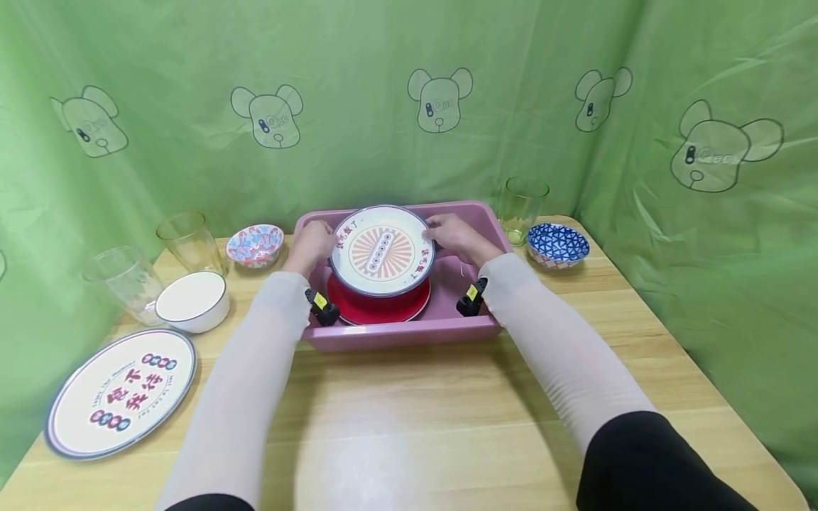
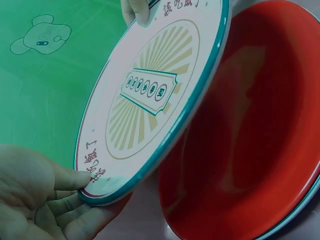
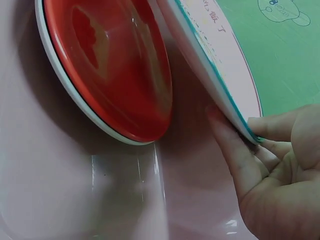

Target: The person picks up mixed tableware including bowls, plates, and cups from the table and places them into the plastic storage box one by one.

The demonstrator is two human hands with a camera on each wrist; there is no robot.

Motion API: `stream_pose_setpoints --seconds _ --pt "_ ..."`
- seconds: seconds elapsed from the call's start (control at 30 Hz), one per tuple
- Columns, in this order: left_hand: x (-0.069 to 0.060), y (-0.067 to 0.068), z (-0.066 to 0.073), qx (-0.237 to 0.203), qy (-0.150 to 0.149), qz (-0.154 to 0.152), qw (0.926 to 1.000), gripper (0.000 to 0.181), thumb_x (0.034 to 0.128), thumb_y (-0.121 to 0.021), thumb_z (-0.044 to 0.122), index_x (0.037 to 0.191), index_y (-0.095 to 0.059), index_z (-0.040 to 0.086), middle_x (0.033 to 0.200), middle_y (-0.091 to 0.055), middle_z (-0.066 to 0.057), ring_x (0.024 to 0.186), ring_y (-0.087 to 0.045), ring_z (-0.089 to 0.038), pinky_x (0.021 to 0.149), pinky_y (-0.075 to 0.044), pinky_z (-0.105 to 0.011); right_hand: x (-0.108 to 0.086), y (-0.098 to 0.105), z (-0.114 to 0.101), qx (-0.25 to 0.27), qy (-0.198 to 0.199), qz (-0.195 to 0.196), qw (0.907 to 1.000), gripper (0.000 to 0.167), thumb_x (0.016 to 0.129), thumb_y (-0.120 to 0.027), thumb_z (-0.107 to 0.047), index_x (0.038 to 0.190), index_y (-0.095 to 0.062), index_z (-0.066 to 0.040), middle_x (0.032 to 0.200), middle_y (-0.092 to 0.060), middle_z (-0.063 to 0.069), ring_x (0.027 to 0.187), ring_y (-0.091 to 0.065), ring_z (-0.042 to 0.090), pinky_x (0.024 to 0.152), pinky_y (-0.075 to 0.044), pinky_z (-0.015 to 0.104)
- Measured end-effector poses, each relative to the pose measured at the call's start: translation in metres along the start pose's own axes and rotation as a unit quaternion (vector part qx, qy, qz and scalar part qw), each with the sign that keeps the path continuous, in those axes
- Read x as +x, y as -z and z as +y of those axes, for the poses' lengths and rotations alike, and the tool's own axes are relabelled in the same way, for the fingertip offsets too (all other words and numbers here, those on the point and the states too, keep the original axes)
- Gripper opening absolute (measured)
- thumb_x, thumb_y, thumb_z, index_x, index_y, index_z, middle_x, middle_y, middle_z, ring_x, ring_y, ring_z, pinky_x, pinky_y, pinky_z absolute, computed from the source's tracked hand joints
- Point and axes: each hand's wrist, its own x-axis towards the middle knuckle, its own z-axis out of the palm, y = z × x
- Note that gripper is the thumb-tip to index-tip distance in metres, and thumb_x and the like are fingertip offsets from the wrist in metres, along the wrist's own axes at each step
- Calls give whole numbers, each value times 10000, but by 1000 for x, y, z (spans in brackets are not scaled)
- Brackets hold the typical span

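A white plate [image 1: 382,251] with a blue rim, red lettering and a sunburst print is held above a pink basin [image 1: 409,333]. My left hand [image 1: 314,248] pinches its left edge, thumb on top and fingers beneath. On the opposite edge, my right hand [image 1: 455,238] grips the rim the same way, as the right wrist view also shows. Inside the basin lies a red plate [image 2: 250,125], partly covered by the white one in the head view. In both wrist views the white plate is tilted and apart from the red plate.
Left of the basin stand a pink-blue patterned bowl [image 1: 255,245], a yellow glass [image 1: 194,245], a clear glass [image 1: 128,284], a white bowl [image 1: 194,301] and a large lettered plate [image 1: 121,394]. To the right are a greenish glass [image 1: 522,209] and a blue patterned bowl [image 1: 557,245]. Green curtains enclose the table.
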Motion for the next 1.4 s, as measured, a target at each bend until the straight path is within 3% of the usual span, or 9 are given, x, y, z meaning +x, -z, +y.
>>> stream_pose_setpoints --seconds 0.23,0.53,0.83,1.2,1.4 --pt "-1 0 2 388 30 -167 9991 276 1013 -439 117 1209 -573 -24 1114 -611 -165 899 -575 -248 748 -516 -303 0 1 2 -292 -146 -186 9993 443 982 -543 -49 1405 -455 46 1119 -593 211 884 -631 267 771 -591 340" --pt "-1 -3 -1 1069 -307 -283 9934 263 994 -426 61 1129 -606 -77 1049 -633 -205 878 -605 -281 744 -538 -319 1 0 5 -671 -323 -417 9963 340 972 -564 -51 1292 -548 64 1030 -613 173 856 -625 238 838 -573 363" --pt "1 -6 -3 1612 -399 -422 9852 221 918 -442 -30 1033 -621 -91 1009 -640 -217 849 -614 -293 745 -551 -335 1 -2 8 -1167 -345 -698 9901 266 968 -560 -37 1204 -572 86 920 -612 155 729 -622 194 867 -564 420" --pt "-3 -5 0 1326 -27 -692 9887 231 917 -463 -58 1092 -612 -76 982 -623 -176 814 -592 -248 723 -535 -296 -5 -4 8 -1536 -318 -922 9833 259 967 -573 -48 1187 -574 89 880 -627 153 699 -642 200 843 -573 412" --pt "0 -8 1 1402 53 -736 9874 236 885 -450 -104 1061 -605 -82 908 -612 -167 732 -602 -241 618 -538 -281 -6 -5 8 -1583 -402 -1045 9810 277 969 -576 -47 1207 -566 93 873 -639 159 700 -663 217 877 -557 439"
